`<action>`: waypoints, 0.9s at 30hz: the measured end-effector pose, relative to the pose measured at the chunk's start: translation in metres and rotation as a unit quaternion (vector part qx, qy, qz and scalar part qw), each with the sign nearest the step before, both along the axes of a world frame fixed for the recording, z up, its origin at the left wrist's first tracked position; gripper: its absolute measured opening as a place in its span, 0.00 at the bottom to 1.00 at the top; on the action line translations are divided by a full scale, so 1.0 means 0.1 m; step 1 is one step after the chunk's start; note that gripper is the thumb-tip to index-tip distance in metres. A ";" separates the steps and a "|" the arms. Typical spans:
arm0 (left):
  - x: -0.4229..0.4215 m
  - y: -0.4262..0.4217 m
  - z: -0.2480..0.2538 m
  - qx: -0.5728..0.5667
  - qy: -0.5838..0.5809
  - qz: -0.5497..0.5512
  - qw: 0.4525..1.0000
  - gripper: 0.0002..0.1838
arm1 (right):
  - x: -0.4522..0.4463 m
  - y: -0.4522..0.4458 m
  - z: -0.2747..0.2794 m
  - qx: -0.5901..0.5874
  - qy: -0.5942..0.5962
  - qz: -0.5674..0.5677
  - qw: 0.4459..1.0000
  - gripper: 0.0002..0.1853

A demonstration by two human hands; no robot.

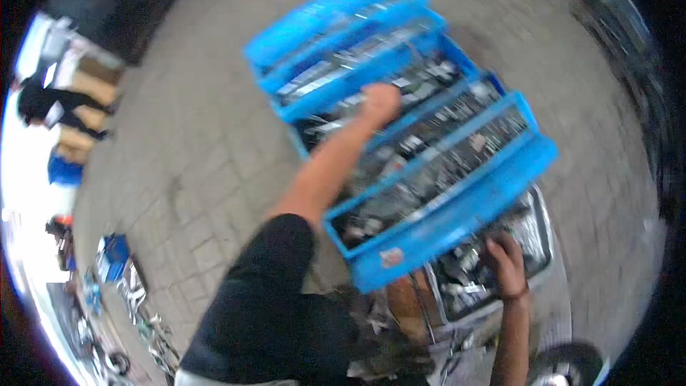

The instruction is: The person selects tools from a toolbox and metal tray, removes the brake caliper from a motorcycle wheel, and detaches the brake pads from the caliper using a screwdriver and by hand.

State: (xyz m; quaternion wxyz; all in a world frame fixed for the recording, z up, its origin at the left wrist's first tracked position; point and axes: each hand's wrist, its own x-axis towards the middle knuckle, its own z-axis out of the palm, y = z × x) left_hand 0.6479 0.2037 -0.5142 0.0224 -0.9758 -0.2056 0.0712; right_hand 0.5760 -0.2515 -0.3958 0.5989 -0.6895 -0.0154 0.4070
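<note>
A blue cantilever toolbox [446, 214] stands unfolded, its trays full of small metal parts and tools. My left hand [381, 103] reaches over its middle compartment, the fingers curled in; blur hides whatever they may hold. Below the toolbox, at the lower right, is a silver-rimmed tray [544, 232] with dark and shiny metal pieces. Over that tray is my right hand [508, 269], its visible fingers apart among the pieces, with nothing plainly held.
Paved ground [196, 193] surrounds the toolbox. A wheel [568, 364] lies at the bottom right. Tools [132, 289] and a blue box [112, 254] are at lower left. Another person [61, 107] stands far left, near a black panel [111, 7].
</note>
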 end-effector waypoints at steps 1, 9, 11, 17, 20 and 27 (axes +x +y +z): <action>0.00 0.03 -0.18 0.004 -0.061 0.023 0.998 0.10 | 0.00 -0.05 -0.12 -0.026 -0.039 0.013 0.999 0.22; -0.32 -0.01 0.10 0.015 -0.160 -0.136 0.978 0.09 | -0.30 -0.18 -0.49 -0.058 -0.121 0.023 0.991 0.15; -0.36 0.01 0.16 -0.063 -0.234 -0.118 0.963 0.13 | -0.29 -0.15 -0.45 -0.038 -0.096 0.014 0.995 0.15; -0.27 0.21 0.86 -0.085 -0.385 -0.143 0.908 0.12 | -0.27 -0.09 -0.28 -0.048 -0.085 0.070 0.993 0.16; -0.13 0.13 1.38 -0.115 -0.431 -0.141 0.884 0.11 | -0.37 0.04 -0.09 -0.059 -0.083 0.008 0.995 0.13; -0.31 0.22 1.33 -0.133 -0.242 -0.218 0.936 0.15 | -0.37 -0.30 -0.06 -0.023 -0.128 0.055 0.990 0.11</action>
